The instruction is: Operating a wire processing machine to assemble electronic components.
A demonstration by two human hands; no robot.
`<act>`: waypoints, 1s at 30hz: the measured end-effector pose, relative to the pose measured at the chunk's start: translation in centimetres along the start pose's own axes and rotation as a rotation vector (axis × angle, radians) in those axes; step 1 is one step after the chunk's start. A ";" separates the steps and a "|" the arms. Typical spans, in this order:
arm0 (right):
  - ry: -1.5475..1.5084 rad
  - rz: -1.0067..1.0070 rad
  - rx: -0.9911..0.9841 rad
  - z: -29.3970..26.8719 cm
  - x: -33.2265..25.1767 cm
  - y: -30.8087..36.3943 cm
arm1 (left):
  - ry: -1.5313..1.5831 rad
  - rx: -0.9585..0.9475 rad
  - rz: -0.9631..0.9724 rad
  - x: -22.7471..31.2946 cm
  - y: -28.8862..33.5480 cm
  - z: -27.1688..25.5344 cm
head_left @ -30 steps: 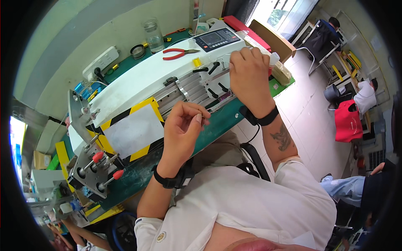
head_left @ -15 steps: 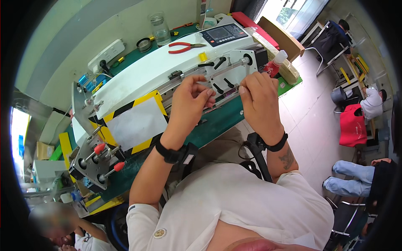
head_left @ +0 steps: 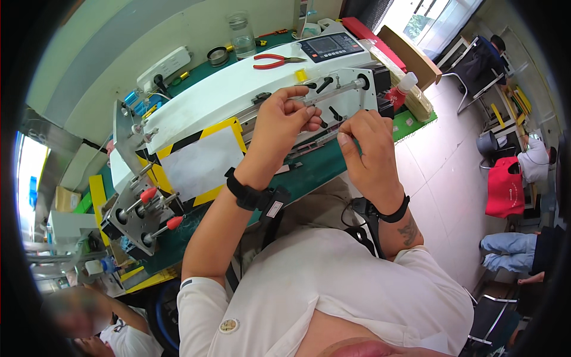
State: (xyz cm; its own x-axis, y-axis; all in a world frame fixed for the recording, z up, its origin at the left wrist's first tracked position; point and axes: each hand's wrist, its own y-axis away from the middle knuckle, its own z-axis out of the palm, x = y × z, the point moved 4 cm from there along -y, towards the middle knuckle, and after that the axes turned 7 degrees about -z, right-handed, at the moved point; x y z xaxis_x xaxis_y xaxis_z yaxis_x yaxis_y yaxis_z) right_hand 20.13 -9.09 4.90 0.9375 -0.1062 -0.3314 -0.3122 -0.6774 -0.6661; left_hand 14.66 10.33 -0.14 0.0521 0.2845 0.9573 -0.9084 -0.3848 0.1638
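Note:
My left hand (head_left: 284, 124) is raised over the front of a white bench machine (head_left: 220, 89), its thumb and fingers pinched together. A short gap away on the right, my right hand (head_left: 370, 149) hovers with curled fingers, thumb close to the forefinger. Whatever either hand holds is too fine or too hidden to make out. Just beyond them are the machine's metal side plate (head_left: 367, 98) and a black clamp lever (head_left: 325, 85). Red-handled pliers (head_left: 276, 61) lie on the white cover, with a small yellow spool (head_left: 301, 75) nearer the hands.
A control panel (head_left: 330, 46) tops the machine. A white pad with a yellow-black border (head_left: 202, 163) lies left of my arm, near red-tipped levers (head_left: 172, 223). A red bottle (head_left: 399, 92) stands at right, a glass jar (head_left: 241, 38) behind. A co-worker (head_left: 128, 330) sits at lower left.
The view has shifted, so the machine appears farther right. My left hand has risen slightly toward the levers; my right hand sits a little lower. Both stay pinched or curled.

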 end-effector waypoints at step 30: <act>-0.324 -0.654 -0.291 17.4 -17.6 -8.6 | 0.838 0.163 0.296 -3.3 24.3 -12.8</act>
State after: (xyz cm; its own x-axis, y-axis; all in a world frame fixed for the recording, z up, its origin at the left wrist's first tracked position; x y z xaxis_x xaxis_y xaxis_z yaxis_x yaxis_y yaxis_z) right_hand 3.62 11.23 4.83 0.8117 0.5669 -0.1406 0.3822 -0.6975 -0.6061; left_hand -12.94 11.28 -2.37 -0.5518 0.6762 0.4881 -0.7634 -0.6452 0.0310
